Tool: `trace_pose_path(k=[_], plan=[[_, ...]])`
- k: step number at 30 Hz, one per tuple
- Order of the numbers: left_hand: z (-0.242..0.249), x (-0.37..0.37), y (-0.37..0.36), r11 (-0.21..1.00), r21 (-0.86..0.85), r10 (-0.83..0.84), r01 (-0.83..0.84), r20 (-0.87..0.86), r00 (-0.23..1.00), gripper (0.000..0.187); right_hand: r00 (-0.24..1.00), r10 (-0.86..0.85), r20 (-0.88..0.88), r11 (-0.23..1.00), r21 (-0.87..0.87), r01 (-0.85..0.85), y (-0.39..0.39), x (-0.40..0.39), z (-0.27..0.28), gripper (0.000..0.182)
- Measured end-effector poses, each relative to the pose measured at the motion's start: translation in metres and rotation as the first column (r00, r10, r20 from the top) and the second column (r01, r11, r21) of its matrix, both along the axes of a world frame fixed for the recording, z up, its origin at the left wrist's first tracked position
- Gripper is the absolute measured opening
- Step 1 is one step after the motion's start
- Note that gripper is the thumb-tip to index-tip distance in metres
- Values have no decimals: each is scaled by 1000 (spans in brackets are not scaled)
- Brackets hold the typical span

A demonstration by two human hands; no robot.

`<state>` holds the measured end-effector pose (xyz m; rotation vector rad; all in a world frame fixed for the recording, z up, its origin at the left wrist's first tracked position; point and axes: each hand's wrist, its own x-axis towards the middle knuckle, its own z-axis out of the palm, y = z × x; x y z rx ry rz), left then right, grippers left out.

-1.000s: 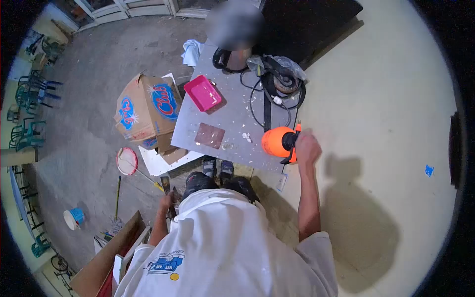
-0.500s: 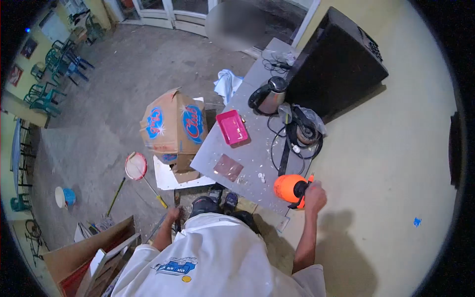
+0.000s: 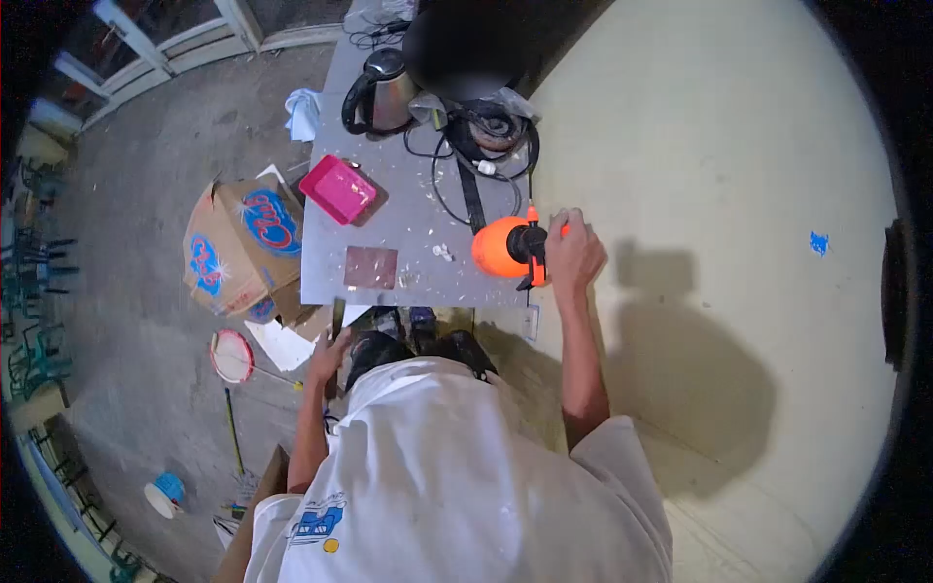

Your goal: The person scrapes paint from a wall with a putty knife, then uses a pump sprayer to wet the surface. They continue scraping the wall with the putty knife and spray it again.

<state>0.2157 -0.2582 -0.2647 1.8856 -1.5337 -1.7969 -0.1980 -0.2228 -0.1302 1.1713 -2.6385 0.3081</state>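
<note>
My right hand (image 3: 575,249) is closed on the pump handle of an orange pressure sprayer (image 3: 498,247) with a black top. The sprayer is at the table's near right end, beside the wall, its nozzle pointing to the far side. Low on the left, my left hand (image 3: 330,356) is closed round a dark, narrow, upright tool (image 3: 338,317) whose kind I cannot make out. On the grey table (image 3: 321,262) lie a brown square sheet (image 3: 371,267), a pink tray (image 3: 338,189) and small pale scraps.
A kettle (image 3: 391,95) and a coiled black cable (image 3: 496,126) stand farther along the table. The pale wall (image 3: 719,175) borders the right side. Left of the table are a cardboard box (image 3: 243,248), a red-rimmed bucket lid (image 3: 232,356) and a blue-and-white bucket (image 3: 165,494) on the floor.
My view has turned, so the table and box appear farther left and the wall fills more of the right. My right hand stays on the sprayer; my left hand still grips the dark tool.
</note>
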Motion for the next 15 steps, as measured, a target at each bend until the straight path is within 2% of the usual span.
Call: trace_pose_path(k=[1,2,4,5,6,7,8,9,11,12,13,15], plan=[[-25,-7,-14,989,-86,-124,122,-22,992,49,999,-41,-33,990,-135,36,3,4,0,21],[-41,-22,-35,976,-64,-208,209,27,978,51,997,-75,-30,988,-135,70,2,4,1,21],[-72,-36,-55,913,-38,-401,407,109,909,53,999,0,45,988,151,-6,2,5,3,21],[-93,-54,-74,868,-82,-478,489,130,869,54,999,-21,32,992,125,17,-2,6,10,21],[-129,-63,-78,740,-513,-467,435,73,881,55,993,-110,49,994,-13,111,-2,12,17,22],[-135,-79,-86,732,-500,-477,463,109,872,52,977,-196,80,968,-141,206,-1,15,20,23],[-139,-94,-104,685,-420,-601,596,137,787,55,986,-82,-143,987,128,101,-1,10,12,25],[-144,-102,-108,609,-313,-726,728,150,671,58,983,-125,-134,978,148,144,12,10,2,25],[-152,-126,-109,672,-281,-592,685,351,726,66,994,-103,33,993,63,100,-8,6,31,23],[-145,-133,-105,586,-413,-515,697,475,714,73,988,-154,-6,986,-65,153,-8,13,54,22],[-141,-145,-111,578,-427,-516,695,468,717,73,987,-161,-19,984,-74,159,-9,6,44,22],[-137,-145,-105,453,-378,-579,807,564,589,65,996,-86,-8,992,89,86,1,2,3,22]])
